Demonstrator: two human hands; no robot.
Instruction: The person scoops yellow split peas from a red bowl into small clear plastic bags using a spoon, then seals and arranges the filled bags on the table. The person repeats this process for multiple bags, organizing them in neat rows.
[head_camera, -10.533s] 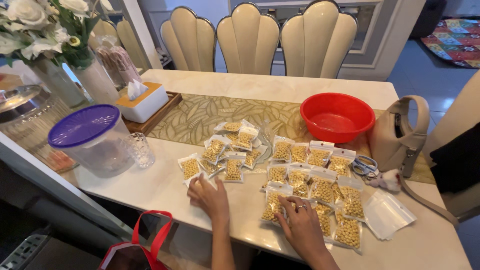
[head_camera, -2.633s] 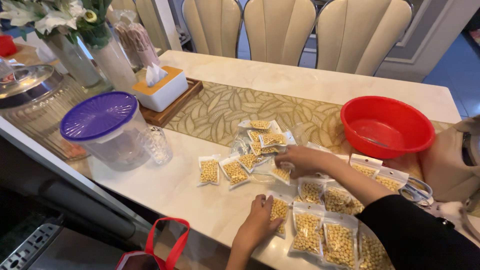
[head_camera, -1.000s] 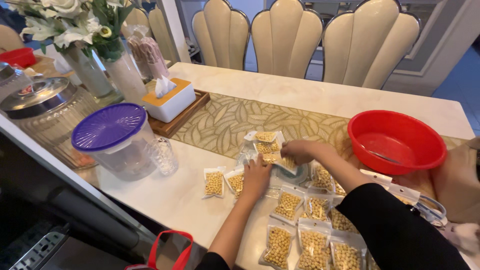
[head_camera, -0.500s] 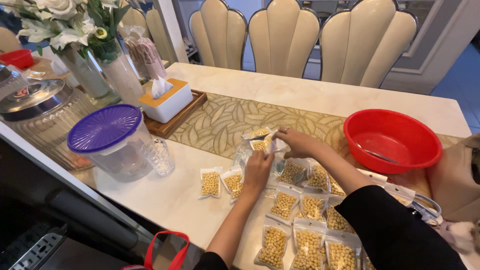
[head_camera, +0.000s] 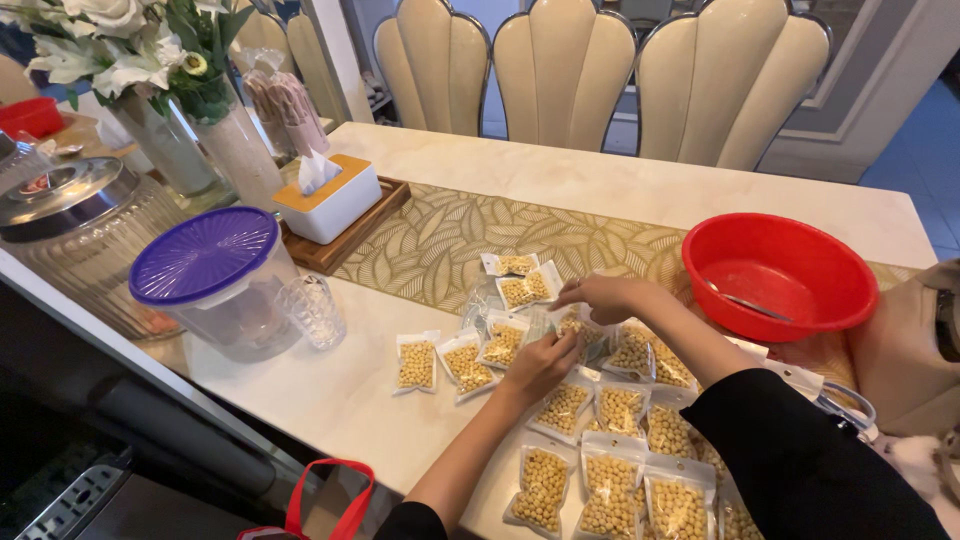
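Many small clear pouches of yellow beans lie on a white marble table (head_camera: 330, 385). My left hand (head_camera: 545, 360) and my right hand (head_camera: 598, 297) meet over one bean pouch (head_camera: 566, 326) in the middle of the spread, and both pinch it. Three pouches sit in a row to the left: one pouch (head_camera: 416, 362), a second pouch (head_camera: 466, 364), a third pouch (head_camera: 503, 341). Two more pouches (head_camera: 525, 285) lie on the gold leaf-patterned runner (head_camera: 450, 235). Several filled pouches (head_camera: 610, 480) lie near my right sleeve.
A red basin (head_camera: 780, 275) with a spoon stands at the right, a beige handbag (head_camera: 915, 350) beyond it. At the left are a purple-lidded tub (head_camera: 215, 280), a cut glass (head_camera: 312, 310), a tissue box (head_camera: 330, 200), a glass jar (head_camera: 75, 235) and flower vases. A red-handled bag (head_camera: 320, 500) hangs below.
My left hand has moved right from the row of pouches to join my right hand on one pouch. A third pouch now lies in the left row.
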